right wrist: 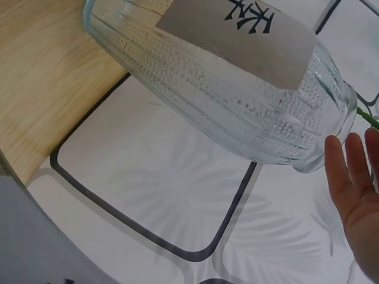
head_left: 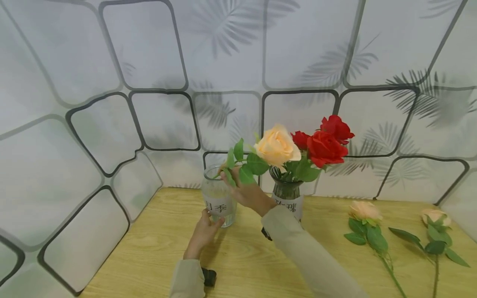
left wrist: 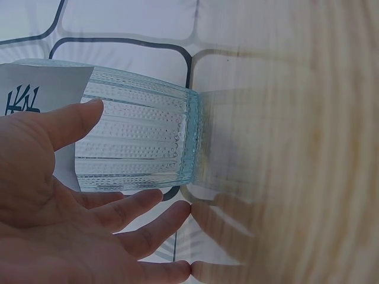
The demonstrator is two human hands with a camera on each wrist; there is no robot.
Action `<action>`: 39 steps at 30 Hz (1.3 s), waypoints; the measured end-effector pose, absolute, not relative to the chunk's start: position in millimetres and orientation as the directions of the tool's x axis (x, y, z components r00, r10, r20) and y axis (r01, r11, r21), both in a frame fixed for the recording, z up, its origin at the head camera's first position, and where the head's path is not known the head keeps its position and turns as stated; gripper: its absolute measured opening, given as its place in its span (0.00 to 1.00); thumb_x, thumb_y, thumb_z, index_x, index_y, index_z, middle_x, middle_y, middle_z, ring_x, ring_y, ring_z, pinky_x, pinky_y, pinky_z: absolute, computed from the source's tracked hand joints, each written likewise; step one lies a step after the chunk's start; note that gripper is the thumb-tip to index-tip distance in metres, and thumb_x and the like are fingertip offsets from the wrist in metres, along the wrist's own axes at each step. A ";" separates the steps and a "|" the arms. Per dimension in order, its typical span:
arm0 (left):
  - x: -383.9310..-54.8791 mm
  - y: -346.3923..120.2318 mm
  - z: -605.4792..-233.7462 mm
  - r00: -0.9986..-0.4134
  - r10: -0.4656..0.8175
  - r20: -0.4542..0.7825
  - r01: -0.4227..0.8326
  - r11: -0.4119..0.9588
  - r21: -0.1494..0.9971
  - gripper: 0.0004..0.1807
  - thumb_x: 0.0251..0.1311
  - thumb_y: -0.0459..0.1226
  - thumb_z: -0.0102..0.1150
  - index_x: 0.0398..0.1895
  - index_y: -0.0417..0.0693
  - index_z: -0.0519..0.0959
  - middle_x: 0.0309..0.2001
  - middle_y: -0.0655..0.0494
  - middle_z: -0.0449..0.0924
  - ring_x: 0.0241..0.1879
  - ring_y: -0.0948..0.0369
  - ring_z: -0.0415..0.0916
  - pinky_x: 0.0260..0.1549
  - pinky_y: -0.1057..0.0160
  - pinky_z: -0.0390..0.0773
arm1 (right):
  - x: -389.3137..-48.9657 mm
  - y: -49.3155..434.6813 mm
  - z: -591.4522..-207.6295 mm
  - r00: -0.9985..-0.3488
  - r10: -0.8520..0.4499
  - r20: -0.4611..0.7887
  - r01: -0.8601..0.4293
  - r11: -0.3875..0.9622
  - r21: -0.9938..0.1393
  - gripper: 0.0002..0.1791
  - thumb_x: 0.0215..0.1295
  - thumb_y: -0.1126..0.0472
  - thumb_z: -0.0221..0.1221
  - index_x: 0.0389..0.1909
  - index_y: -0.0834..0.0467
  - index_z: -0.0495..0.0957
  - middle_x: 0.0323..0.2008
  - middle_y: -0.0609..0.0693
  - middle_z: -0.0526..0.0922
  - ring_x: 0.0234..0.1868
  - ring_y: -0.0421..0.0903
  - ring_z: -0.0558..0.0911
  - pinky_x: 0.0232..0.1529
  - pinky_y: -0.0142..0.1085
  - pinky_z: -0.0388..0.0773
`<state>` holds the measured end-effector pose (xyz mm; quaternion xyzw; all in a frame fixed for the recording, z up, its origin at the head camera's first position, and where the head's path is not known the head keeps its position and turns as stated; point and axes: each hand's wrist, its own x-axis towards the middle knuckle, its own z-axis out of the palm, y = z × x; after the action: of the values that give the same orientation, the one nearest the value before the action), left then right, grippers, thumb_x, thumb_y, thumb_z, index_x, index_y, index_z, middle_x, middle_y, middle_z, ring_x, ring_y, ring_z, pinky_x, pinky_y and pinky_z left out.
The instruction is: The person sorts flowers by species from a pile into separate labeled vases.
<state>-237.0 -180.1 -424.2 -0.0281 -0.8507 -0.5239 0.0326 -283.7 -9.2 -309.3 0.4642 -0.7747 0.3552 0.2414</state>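
A clear ribbed glass vase (head_left: 219, 192) with a white paper label stands upright at the left. My left hand (head_left: 205, 232) is at its base, thumb in front and fingers spread along the side; in the left wrist view the fingers (left wrist: 157, 232) look fairly straight, tips at the tabletop. Up at the vase's mouth, my right hand (head_left: 247, 188) pinches the leafy stem of a peach rose (head_left: 277, 145). Its bloom points right and the stem end lies by the rim. The right wrist view has the fingers (right wrist: 339, 171) beside the rim and a bit of green stem (right wrist: 368, 117).
Right of the glass vase is a dark green vase (head_left: 287, 191), also labelled, holding several red roses (head_left: 327, 149). Two more peach-coloured flowers lie on the wooden table (head_left: 149, 248) at the right, one closer (head_left: 365, 212) and one farther right (head_left: 436, 219). A patterned wall covering (head_left: 227, 62) rises behind.
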 end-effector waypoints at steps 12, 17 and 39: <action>-236.3 -178.8 -424.5 -0.996 0.021 0.088 0.088 0.444 0.892 0.40 0.74 0.39 0.55 0.73 0.20 0.47 0.70 0.19 0.56 0.63 0.28 0.65 0.58 0.33 0.71 | -301.1 -21.5 -295.1 -0.702 -0.482 0.524 -0.711 0.508 -0.486 0.14 0.80 0.64 0.49 0.31 0.63 0.74 0.56 0.63 0.76 0.61 0.62 0.70 0.62 0.54 0.69; -236.8 -178.0 -423.1 -0.996 0.024 0.088 0.090 0.430 0.898 0.40 0.74 0.39 0.55 0.73 0.21 0.47 0.70 0.19 0.55 0.64 0.28 0.63 0.59 0.32 0.70 | -307.2 -28.1 -290.2 -0.789 -0.455 0.414 -0.615 0.605 -0.506 0.16 0.79 0.63 0.50 0.39 0.68 0.82 0.65 0.66 0.72 0.67 0.65 0.66 0.66 0.58 0.68; -235.8 -178.9 -422.2 -0.997 0.004 0.082 0.075 0.446 0.892 0.41 0.74 0.39 0.57 0.72 0.20 0.47 0.69 0.17 0.56 0.66 0.26 0.59 0.60 0.31 0.67 | -304.2 -22.9 -288.6 -0.889 -0.155 0.431 -0.434 0.585 -0.685 0.09 0.70 0.62 0.64 0.38 0.65 0.86 0.41 0.58 0.87 0.41 0.54 0.84 0.42 0.47 0.82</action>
<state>-235.8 -178.9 -422.2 -0.0231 -0.8497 -0.5258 0.0337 -304.2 -22.9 -288.6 0.1686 -0.8749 0.4231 0.1648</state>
